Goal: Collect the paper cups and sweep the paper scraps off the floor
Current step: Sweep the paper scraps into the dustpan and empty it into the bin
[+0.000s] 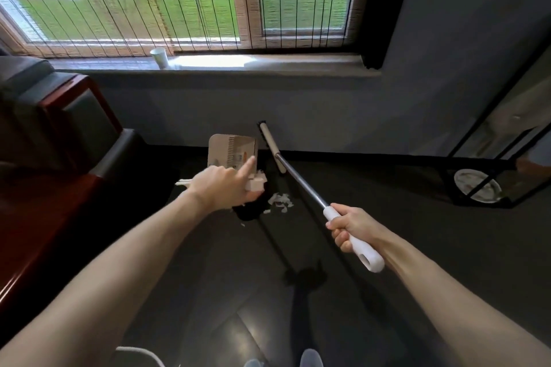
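- Right hand (351,228) closed round the white grip of the broom (301,185); pole runs up to 11 o'clock, broom head by the wall base.
- Left hand (222,189) wrapped on the dustpan handle (255,185), index finger stretched out; dustpan (231,149) stands just beyond the hand, against the wall.
- Paper scraps (280,201) on the dark floor (387,247), just at 3 o'clock of the left hand, between pan & pole.
- One paper cup (159,56) on the window sill (268,64) at 12 o'clock, not collected yet.
- To do the step well, imo: tilt pan lip flat to the floor next to the scraps, bring broom head behind them, short strokes toward the pan so bits don't scatter.
- Hard to tell: pan lip & some scraps hidden behind left hand; a dark patch under the hand, can't say what it is. Frame is motion-blurred. Other cups, if any, out of view.
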